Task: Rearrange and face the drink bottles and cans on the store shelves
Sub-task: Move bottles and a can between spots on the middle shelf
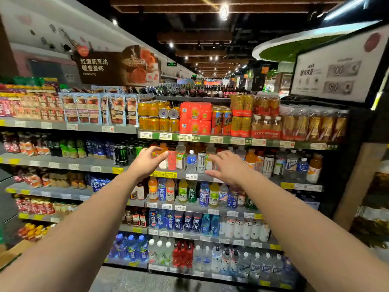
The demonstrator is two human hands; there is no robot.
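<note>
Both my arms reach toward the second shelf [189, 176] of a drinks rack. My left hand [147, 163] hovers in front of an orange bottle, fingers loosely spread, holding nothing. My right hand [226, 167] is spread flat in front of the shelf, just right of a white Monster can [201, 162]. Between the hands stand a red can [172, 159], a clear bottle with a green label [181, 155] and a small blue-label water bottle [191, 161]. Whether either hand touches a drink I cannot tell.
Above is a shelf of gold cans [153, 116] and red multipacks [195, 118]. Black Monster cans [124, 154] stand to the left. Lower shelves hold several coloured sports drinks [183, 191] and water bottles [244, 264]. A dark cabinet side [345, 165] bounds the rack on the right.
</note>
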